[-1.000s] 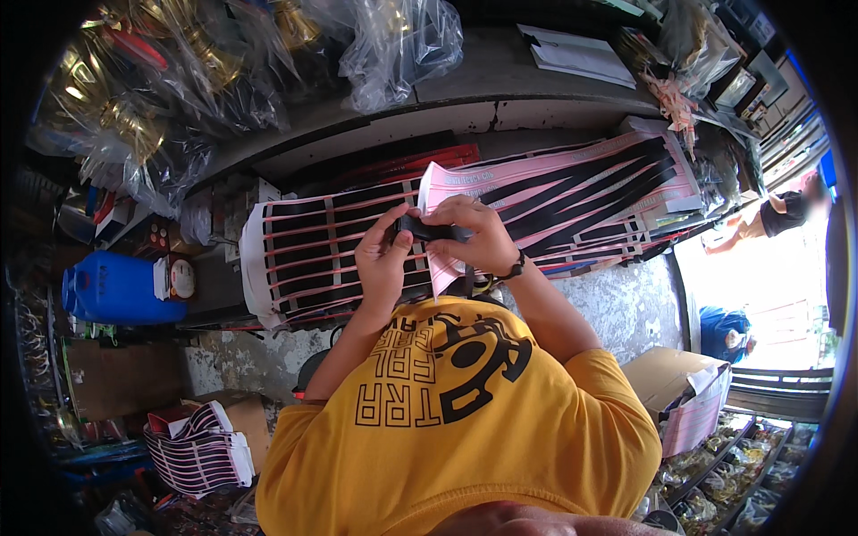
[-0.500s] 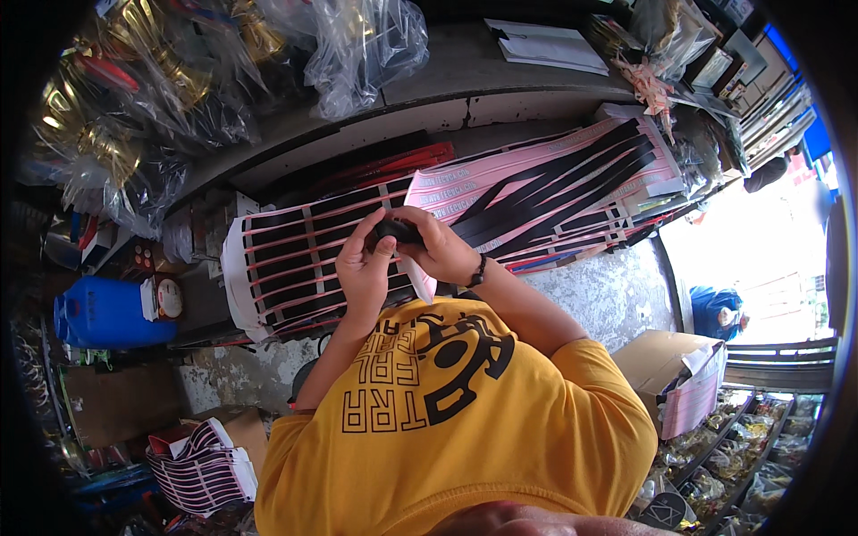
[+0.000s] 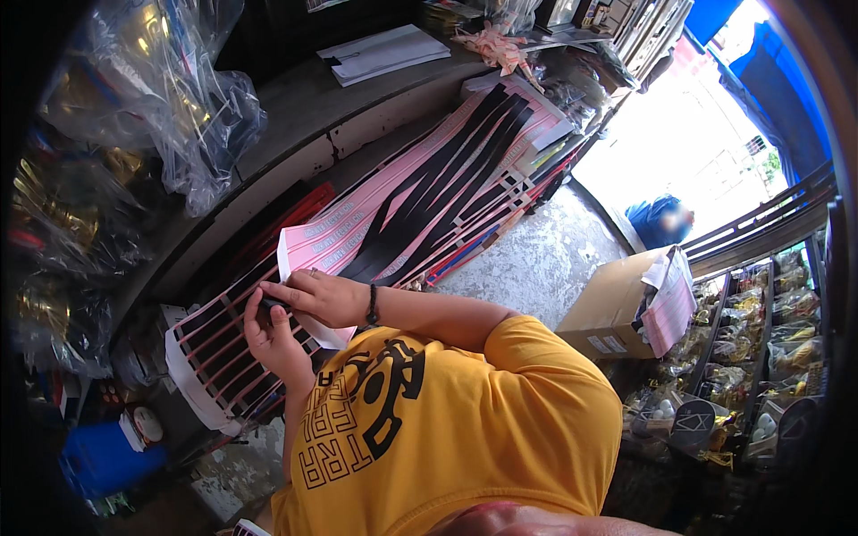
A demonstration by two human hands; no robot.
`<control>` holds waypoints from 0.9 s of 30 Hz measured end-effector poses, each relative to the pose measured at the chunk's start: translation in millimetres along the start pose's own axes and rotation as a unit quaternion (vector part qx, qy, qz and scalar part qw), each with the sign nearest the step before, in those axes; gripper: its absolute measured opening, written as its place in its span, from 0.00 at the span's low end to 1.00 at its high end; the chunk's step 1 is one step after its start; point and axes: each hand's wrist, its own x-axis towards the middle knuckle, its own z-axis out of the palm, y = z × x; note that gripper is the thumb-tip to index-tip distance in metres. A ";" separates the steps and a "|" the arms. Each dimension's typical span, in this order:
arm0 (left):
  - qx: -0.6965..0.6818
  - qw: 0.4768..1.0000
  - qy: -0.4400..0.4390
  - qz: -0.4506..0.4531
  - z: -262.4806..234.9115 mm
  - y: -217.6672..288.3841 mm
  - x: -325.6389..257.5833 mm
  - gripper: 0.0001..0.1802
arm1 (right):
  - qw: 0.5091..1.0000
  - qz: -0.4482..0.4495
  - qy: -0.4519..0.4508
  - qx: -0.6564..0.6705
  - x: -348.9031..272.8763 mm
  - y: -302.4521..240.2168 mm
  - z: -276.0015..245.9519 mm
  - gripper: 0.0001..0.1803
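Pink paper sheets (image 3: 357,234) printed with black strips lay fanned across the grey surface (image 3: 554,259) in front of you. Your right hand (image 3: 317,297) pinched one sheet's corner; your left hand (image 3: 273,335) closed around a small dark object beneath it. Pulling too hard could have torn that sheet or slid the stack. Compared with a second ago, your hands sat lower and further left.
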 end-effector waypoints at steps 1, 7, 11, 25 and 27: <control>-0.009 1.000 -0.001 0.004 -0.3 -0.1 0.4 0.18 | 1.000 0.002 0.002 -0.003 0.4 0.2 1.6 0.42; 0.131 0.982 -0.078 0.111 4.3 -4.2 5.0 0.50 | 0.988 0.106 0.008 0.114 1.1 1.7 2.7 0.47; 0.065 0.988 -0.129 -0.056 1.1 -15.5 1.7 0.52 | 0.973 0.182 0.016 0.138 4.0 3.8 -2.0 0.50; 0.143 0.952 -0.107 -0.249 -69.5 -80.6 25.2 0.25 | 0.955 0.192 0.202 0.098 5.8 -5.5 -38.2 0.41; 0.200 0.945 -0.080 -0.246 -79.9 -89.1 27.2 0.21 | 0.947 0.197 0.246 0.065 -1.2 -9.3 -53.1 0.39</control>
